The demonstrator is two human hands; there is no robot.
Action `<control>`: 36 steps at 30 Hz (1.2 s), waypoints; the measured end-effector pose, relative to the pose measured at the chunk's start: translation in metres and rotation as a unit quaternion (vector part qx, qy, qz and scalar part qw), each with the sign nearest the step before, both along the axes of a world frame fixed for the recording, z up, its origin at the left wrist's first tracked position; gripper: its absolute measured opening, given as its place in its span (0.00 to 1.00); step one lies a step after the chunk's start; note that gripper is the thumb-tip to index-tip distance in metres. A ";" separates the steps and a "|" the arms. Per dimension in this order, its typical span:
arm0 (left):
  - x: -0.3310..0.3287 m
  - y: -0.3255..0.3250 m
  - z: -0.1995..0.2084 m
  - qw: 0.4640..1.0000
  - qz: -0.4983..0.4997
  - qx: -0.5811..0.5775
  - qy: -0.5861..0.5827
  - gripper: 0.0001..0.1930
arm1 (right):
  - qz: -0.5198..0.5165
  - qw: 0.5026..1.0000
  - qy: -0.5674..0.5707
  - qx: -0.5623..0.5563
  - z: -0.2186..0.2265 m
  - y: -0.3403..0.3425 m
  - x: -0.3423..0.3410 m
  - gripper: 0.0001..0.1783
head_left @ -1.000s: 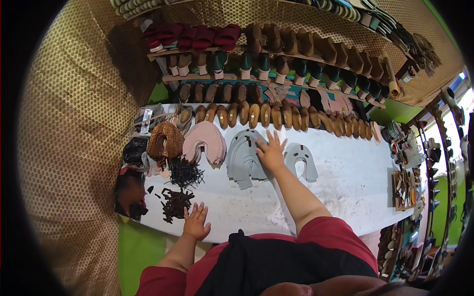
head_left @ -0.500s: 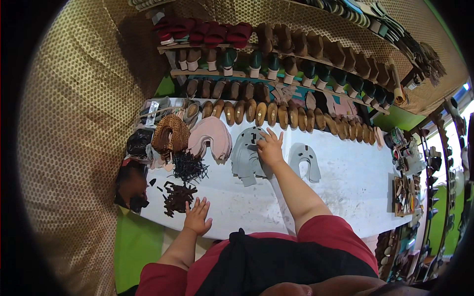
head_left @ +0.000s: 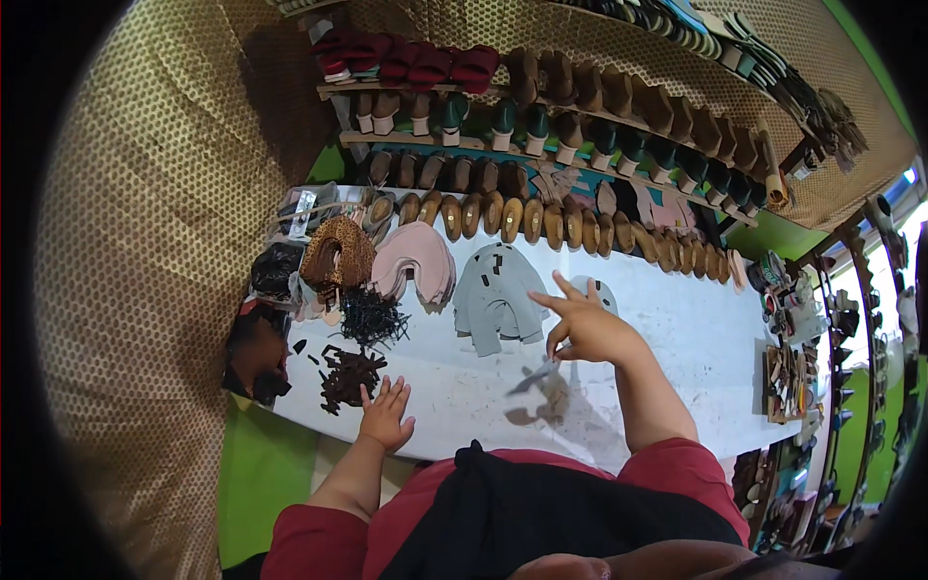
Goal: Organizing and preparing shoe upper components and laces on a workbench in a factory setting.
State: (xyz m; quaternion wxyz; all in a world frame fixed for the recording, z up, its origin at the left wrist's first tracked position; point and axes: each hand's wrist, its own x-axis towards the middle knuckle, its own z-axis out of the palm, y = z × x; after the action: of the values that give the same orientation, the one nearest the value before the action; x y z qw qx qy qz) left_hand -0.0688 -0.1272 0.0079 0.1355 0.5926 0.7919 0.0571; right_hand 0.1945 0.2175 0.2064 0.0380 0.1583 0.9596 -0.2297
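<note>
Right hand (head_left: 590,331), fingers loosely spread, lifts a grey leather piece (head_left: 537,377) above the white table (head_left: 696,338). Left hand (head_left: 387,418) rests flat, fingers splayed. So light a hold could let the piece slip and fall just below it.

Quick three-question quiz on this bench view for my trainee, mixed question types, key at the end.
1. True or false: the left hand rests flat on the white table.
2. What does the right hand hold? A) a grey cut piece B) a brown shoe last C) a black strap bundle
3. Which stack lies directly left of the grey stack: the pink stack or a green one?

Key: 1 true; 2 A; 3 pink stack.
</note>
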 end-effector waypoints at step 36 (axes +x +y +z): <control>-0.008 -0.013 -0.015 0.998 -0.005 0.057 -0.012 0.34 | -0.106 0.981 -0.069 0.147 -0.201 -0.106 -0.039 0.29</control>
State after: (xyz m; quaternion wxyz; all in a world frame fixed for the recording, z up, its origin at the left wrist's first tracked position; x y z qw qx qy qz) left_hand -0.0769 -0.1398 -0.0071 0.1110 0.6028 0.7826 0.1087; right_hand 0.1550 0.1117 0.0055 0.0564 0.2784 0.9557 -0.0777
